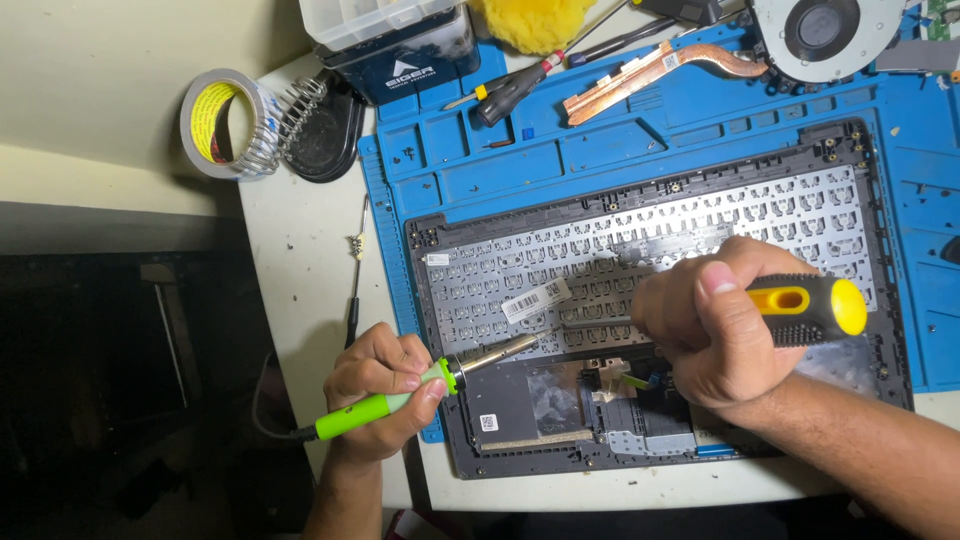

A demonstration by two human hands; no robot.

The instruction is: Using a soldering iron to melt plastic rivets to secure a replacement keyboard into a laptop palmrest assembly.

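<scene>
An opened laptop case [880, 330] lies on a blue work mat [520, 160], its silver keyboard back plate [700, 220] facing up. My left hand [380, 385] grips a green soldering iron [365, 408], whose metal barrel [500, 352] points right over the case's lower left part. My right hand [710, 325] is closed around a yellow and black screwdriver [810, 308]; its shaft [595, 323] runs left across the keyboard plate toward the iron's tip. The two tips are close together near a white label sticker [535, 298].
At the back of the mat lie a copper heat pipe [650, 68], a round cooling fan [825, 30] and two more screwdrivers [520, 85]. A roll of tape [215, 120] and a coiled iron stand [300, 115] sit at the left. The table edge drops off left of them.
</scene>
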